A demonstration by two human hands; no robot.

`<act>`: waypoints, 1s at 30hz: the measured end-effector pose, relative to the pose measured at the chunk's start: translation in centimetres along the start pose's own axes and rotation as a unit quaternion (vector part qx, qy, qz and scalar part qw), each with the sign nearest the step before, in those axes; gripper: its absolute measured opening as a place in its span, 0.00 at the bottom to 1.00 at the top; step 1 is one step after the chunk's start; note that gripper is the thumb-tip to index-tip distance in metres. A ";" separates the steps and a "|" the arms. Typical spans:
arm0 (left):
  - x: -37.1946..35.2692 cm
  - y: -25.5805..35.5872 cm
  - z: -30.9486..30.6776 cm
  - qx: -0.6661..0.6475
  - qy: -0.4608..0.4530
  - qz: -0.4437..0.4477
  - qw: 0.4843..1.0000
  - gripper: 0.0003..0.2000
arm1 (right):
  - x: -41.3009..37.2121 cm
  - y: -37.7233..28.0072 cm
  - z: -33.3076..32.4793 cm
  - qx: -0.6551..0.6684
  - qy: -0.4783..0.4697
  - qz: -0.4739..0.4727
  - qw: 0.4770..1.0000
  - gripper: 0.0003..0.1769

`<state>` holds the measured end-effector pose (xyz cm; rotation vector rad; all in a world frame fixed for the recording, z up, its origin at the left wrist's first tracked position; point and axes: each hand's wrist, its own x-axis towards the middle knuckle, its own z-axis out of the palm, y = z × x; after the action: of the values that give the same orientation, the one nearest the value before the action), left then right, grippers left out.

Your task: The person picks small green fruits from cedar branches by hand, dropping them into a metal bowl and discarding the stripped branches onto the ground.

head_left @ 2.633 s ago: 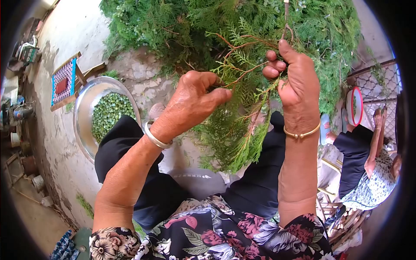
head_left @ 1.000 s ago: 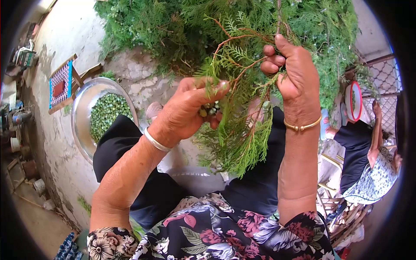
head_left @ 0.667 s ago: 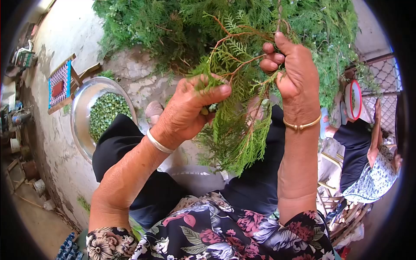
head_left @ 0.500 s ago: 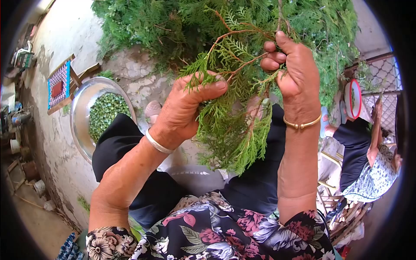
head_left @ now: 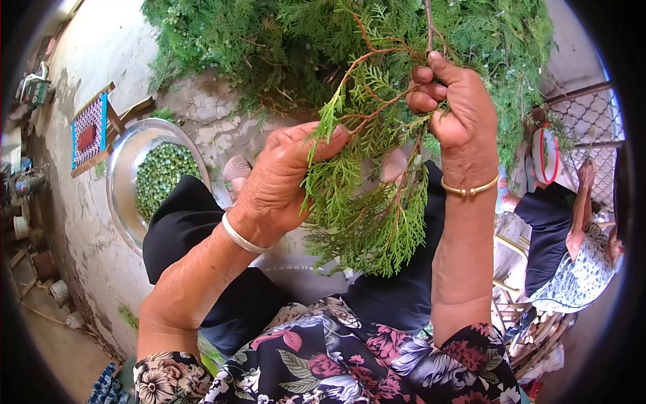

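My right hand (head_left: 457,101) is closed round the brown stem of a leafy arborvitae branch (head_left: 383,236), holding it up in front of me. The flat green sprays hang down between my knees. My left hand (head_left: 286,175) has thumb and fingers pinched together on a side twig of that branch, left of the stem. Whether a cone sits under those fingertips is hidden. A grey tub (head_left: 296,273) stands between my legs, below the hanging sprays and partly covered by my clothes.
A large heap of cut green branches (head_left: 269,40) lies ahead. To the left, a metal basin (head_left: 123,209) holds many small green cones (head_left: 165,175), beside a stool with a woven seat (head_left: 89,131). Another person (head_left: 565,262) sits at the right, near a white, red-rimmed container (head_left: 550,155).
The hanging sprays have swung a little to the right. My left hand has shifted slightly down and left, still pinching the twig. My right hand has barely moved.
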<state>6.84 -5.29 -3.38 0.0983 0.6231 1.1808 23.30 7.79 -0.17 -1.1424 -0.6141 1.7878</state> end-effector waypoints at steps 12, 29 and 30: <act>-0.3 0.0 0.5 0.007 0.014 -0.006 1.000 0.14 | 0.6 0.6 0.4 0.042 0.002 0.036 0.998 0.04; -0.5 2.6 -1.6 0.024 -0.107 0.069 0.992 0.20 | 1.9 -0.4 -1.2 0.087 0.081 -0.074 0.990 0.05; -0.3 2.6 -1.8 0.024 -0.107 0.070 0.992 0.20 | 2.0 -0.2 -1.1 0.093 0.090 -0.076 0.989 0.06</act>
<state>3.66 -4.94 -3.75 0.3099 0.4622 1.2701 24.05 9.62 -1.38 -1.0840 -0.4080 1.5577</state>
